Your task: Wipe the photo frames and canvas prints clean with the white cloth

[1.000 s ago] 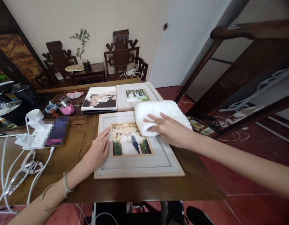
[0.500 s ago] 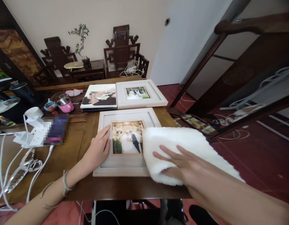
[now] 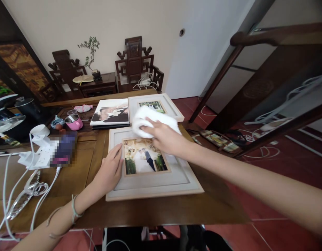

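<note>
A pale wooden picture frame with a wedding photo in its middle lies flat on the dark wooden table. My left hand rests on the frame's left side, fingers stretched out flat near the photo. At the far edge of the frame, my right hand grips a fluffy white cloth, its fingers partly sunk into the fabric. The cloth covers the frame's far right part and overlaps a second framed photo behind it.
Beside the second frame lies a white-bordered photo print on a dark item. To the left are a pink cup, a power strip with cables, a phone and a silver clip-like object. Chairs stand behind.
My right hand has carried the white cloth away from the frame's near right side to its far edge, uncovering the right part of the photo. My left hand stays in place.
</note>
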Available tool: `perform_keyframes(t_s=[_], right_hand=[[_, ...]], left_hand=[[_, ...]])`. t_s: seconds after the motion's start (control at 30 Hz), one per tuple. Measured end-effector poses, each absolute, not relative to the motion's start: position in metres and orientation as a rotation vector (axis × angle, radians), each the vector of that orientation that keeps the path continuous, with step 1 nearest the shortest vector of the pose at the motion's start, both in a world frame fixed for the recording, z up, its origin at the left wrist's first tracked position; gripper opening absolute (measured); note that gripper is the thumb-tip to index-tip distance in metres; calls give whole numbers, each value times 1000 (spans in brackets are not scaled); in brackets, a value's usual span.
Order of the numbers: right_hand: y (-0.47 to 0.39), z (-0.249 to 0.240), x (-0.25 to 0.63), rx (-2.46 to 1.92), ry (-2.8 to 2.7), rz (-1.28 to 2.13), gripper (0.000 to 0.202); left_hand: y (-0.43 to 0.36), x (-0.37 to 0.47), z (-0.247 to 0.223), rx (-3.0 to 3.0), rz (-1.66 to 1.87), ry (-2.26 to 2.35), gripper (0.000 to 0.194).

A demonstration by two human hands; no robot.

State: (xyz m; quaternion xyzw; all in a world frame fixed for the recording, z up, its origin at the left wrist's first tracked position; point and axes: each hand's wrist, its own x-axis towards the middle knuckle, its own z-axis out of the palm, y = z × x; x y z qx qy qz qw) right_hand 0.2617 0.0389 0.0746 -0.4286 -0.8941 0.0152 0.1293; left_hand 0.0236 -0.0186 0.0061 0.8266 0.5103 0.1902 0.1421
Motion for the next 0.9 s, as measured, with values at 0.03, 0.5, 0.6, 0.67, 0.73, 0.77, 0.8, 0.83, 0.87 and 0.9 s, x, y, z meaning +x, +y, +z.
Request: perform_keyframes(t_s=[0.03,0.5,0.6,0.67,0.73,0.77,0.8,0.83,0.87,0.9], right_hand=[[44,74,248,-1154,-2636,-14,65],[63,63,252,-1179,-2913,144,62],[65,67,290,-1381,-2899,200,67],[63,66,309,-1452,-2883,217,69],[53,64,320,-1440,-2882,191,70],[44,62,323,-1411,-2886,163,70],[35,61,323,-1376,-2889,130,70],[23,61,323,-1345,-2888,103,68],[10,61,322,-1319,-2885,94,66],[-4,61,321,-1294,-2885,111,64]], left_hand=[[-18,23,5,2382,571,1460,49],[-18,19,0,2309,569,1441,76],[-19,20,2,2320,527,1453,74],[-19,21,3,2308,527,1472,73],[-20,21,3,2287,548,1490,73],[-20,21,3,2282,558,1494,72],[-20,21,3,2284,564,1495,72],[-20,20,3,2292,567,1492,71],[-20,20,2,2306,567,1488,71],[-19,20,2,2321,566,1484,71]])
